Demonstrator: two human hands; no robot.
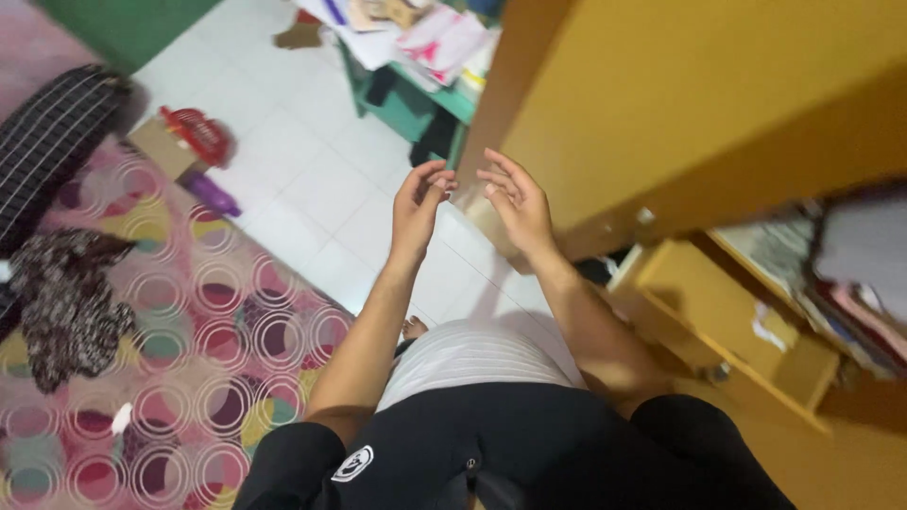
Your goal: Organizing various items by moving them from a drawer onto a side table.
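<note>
Step in hand: the person stands at an open yellow cupboard door; both hands are raised together just in front of its edge, fingertips nearly meeting, as if working at something very small between them.
Left hand: palm turned inward, fingers loosely curled; whether it pinches anything is too blurred to tell.
Right hand: fingers spread and half open, nothing visibly held, closest to the door.
Arms: both forearms bent upward from the waist, elbows low and apart.
Next move calls for: judged loosely, a short reach right to the door.
Surroundings: open yellow drawer lower right; patterned mat on white tiles, left.
</note>
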